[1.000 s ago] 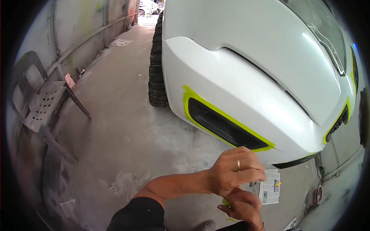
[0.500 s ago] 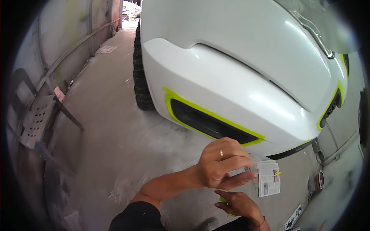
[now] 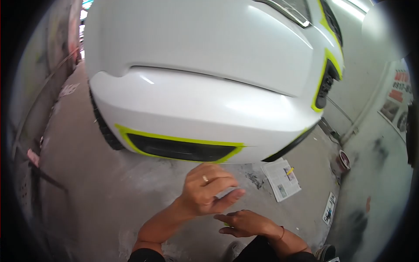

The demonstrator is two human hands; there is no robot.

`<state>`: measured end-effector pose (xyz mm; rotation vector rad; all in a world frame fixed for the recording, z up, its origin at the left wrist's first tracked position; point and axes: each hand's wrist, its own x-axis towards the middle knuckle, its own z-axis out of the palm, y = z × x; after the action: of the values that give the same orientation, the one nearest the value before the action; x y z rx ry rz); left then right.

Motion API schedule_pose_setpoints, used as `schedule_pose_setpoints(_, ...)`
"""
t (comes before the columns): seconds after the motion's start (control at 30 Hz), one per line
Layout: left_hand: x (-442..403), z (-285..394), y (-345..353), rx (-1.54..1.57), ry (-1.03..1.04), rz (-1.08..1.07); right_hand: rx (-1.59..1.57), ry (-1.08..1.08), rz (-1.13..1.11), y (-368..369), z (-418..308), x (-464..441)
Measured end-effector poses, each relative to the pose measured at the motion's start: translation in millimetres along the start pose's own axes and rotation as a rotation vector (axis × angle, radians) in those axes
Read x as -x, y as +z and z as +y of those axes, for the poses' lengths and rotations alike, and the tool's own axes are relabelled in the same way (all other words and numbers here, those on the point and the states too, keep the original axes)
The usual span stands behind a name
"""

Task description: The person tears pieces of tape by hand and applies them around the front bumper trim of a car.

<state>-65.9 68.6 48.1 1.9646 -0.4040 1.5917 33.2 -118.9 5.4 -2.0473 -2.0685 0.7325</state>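
My left hand, with a ring on one finger, hovers just below the front bumper of a white vehicle. Its fingers are bent and the thumb stands apart from them; I see nothing between them. Lower and to the right, my right hand pinches a bit of yellow-green masking tape, mostly hidden by the fingers. Similar tape frames the black recess in the bumper. More tape edges the black grille part farther right.
Newspaper with a small yellow item lies on the concrete floor. A can, a number plate and a painted wall are at the right. A black tyre shows at the left, with a chair beyond it.
My view has turned right, so the vehicle and both hands appear farther left. The hands keep much the same pose. Less of the tape in my right hand shows now.
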Motion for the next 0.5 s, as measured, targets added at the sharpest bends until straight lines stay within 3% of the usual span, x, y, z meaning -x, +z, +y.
schedule_pose_setpoints(0.5, 11.3, -16.0, 9.8, -0.068, -0.099, -0.053, -0.034, -0.005, -0.044, 1.4, 13.9, -0.4)
